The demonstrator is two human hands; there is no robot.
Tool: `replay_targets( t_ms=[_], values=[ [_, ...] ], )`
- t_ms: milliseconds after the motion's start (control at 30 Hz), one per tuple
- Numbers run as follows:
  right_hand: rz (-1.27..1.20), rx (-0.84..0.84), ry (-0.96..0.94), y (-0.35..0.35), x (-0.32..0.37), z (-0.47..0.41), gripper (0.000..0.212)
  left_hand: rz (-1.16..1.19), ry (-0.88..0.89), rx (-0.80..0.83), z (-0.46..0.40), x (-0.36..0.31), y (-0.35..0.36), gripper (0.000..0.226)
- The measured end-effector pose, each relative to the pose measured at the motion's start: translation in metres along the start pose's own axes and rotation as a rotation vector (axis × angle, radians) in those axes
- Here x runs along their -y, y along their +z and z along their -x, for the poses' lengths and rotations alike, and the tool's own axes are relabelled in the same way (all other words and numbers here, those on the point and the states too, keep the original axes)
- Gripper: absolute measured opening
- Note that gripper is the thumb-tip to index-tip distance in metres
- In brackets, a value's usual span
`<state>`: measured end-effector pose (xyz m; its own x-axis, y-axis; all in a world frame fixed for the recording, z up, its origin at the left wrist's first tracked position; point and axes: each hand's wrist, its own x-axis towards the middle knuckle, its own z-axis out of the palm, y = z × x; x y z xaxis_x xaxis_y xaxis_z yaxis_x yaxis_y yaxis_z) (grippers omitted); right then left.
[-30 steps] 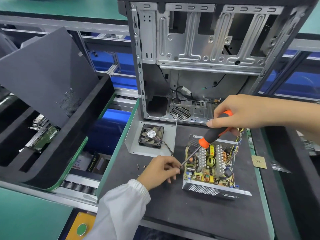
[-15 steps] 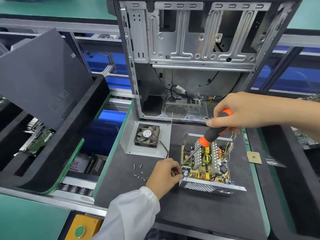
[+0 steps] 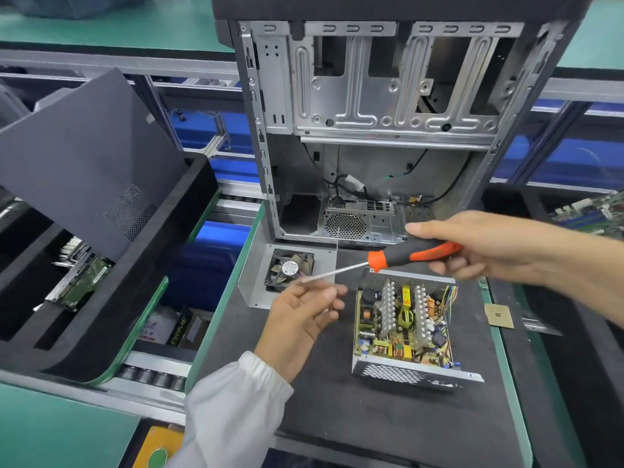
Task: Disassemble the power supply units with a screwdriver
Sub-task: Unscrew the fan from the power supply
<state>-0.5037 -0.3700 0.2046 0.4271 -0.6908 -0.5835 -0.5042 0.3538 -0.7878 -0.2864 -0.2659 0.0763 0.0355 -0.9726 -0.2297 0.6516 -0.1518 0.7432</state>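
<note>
The right hand [image 3: 486,246] is closed around the orange and black handle of the screwdriver [image 3: 410,253]. The tool lies almost level in the air, above the far edge of the power supply [image 3: 403,327], and its shaft points to the left. The left hand [image 3: 300,320] is under the tip, palm up, with the fingers [image 3: 332,293] loosely curled and apart; they are at the tip, but I cannot tell if they touch it or hold something small. The power supply sits open on the dark counter [image 3: 337,410], near the middle, and its circuit board with coils and heat sinks is visible. To the far left of it, a metal cover [image 3: 255,288] with a fan [image 3: 289,270] lies on the counter. Behind both stands an empty computer case [image 3: 378,130]. A small chip [image 3: 499,315] lies to the right of the power supply.
</note>
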Motion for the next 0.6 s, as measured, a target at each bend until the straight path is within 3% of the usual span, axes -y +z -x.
replay_targets(
  t_ms=[100, 167, 333, 433, 600],
  values=[
    [-0.542, 0.086, 0.119, 0.015, -0.024, -0.006, 0.044, 0.45, -0.053, -0.036, -0.003, -0.017, 0.01, 0.012],
    [-0.802, 0.121, 0.131, 0.031, -0.036, -0.007, 0.041, 0.468, 0.008, -0.027, -0.005, -0.023, 0.016, 0.014],
    [-1.34, 0.11, 0.036, 0.086, -0.047, -0.016, 0.042, -0.489, 0.535, 0.067, -0.001, -0.025, 0.042, 0.012],
    [-1.52, 0.211, -0.019, 0.106, -0.046, -0.018, 0.045, -0.975, 0.785, 0.092, -0.003, -0.023, 0.048, 0.006],
    [-1.689, 0.219, -0.037, 0.11, -0.044, -0.012, 0.042, -1.162, 0.866, 0.115, -0.006, -0.023, 0.044, 0.015]
  ],
)
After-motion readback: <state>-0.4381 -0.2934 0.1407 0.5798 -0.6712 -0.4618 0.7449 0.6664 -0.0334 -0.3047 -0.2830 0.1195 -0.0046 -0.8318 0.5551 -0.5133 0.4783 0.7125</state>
